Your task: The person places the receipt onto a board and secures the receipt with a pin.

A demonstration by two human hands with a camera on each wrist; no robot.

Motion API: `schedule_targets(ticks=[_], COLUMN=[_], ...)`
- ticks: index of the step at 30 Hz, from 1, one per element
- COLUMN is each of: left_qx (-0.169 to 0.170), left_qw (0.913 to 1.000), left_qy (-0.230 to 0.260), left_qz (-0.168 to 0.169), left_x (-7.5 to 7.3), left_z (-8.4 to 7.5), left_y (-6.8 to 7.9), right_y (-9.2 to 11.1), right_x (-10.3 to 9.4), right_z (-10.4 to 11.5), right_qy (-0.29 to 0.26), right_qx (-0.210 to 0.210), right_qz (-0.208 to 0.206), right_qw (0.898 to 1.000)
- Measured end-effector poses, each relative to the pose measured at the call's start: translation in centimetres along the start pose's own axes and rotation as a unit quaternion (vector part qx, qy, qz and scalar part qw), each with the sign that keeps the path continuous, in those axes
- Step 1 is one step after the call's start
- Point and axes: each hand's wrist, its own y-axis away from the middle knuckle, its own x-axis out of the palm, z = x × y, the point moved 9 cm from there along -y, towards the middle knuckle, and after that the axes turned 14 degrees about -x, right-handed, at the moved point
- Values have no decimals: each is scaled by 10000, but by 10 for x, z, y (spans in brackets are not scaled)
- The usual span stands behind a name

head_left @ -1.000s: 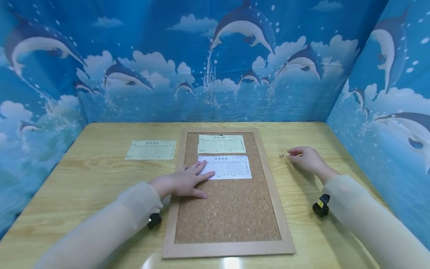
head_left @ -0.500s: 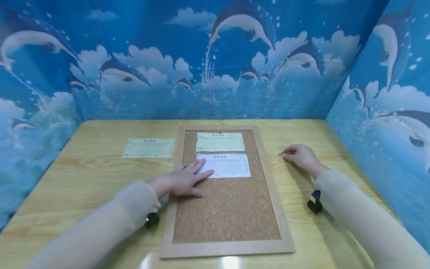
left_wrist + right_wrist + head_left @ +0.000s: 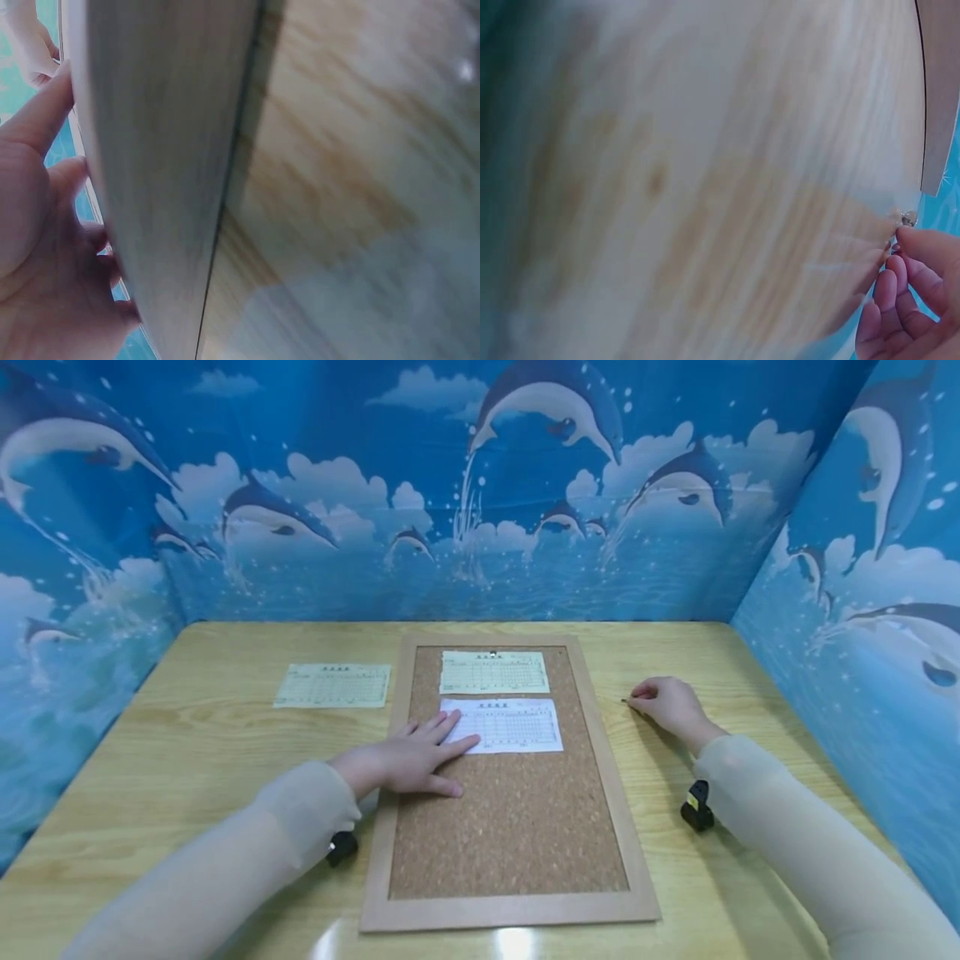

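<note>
My left hand (image 3: 416,760) lies spread over the left frame of a corkboard (image 3: 510,827), fingertips resting on the left side of a white printed form (image 3: 517,725). Above that sheet, a pale green form (image 3: 491,672) is fixed at its top edge by a small metal thumbtack (image 3: 492,653). To the right of the board my right hand (image 3: 670,706) is at the tabletop, thumb and fingertips pinched on a tiny thumbtack. Shiny metal tacks (image 3: 908,218) sit by the fingertips in the right wrist view; their exact shape is too small to tell.
Another pale green form (image 3: 332,685) lies flat on the wooden table (image 3: 225,760) left of the board. A blue dolphin-print curtain (image 3: 337,568) stands behind the table and along its sides. A black wrist camera (image 3: 697,806) hangs under the right sleeve.
My right hand has moved a little left to the small tacks, and its fingertips have closed over them. The left hand stays on the white form. The head view has shifted slightly.
</note>
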Motion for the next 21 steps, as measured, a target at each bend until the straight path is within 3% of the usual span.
schedule_targets(ticks=[21], left_qx=[212], left_qw=[9997], left_qy=[42], left_qz=[-95], left_x=[-3], left_z=[-4], left_y=[3], right_y=[2], right_x=[-3], right_z=[0], right_qy=[65], right_qx=[-48], right_qz=[-104], right_qw=[9999])
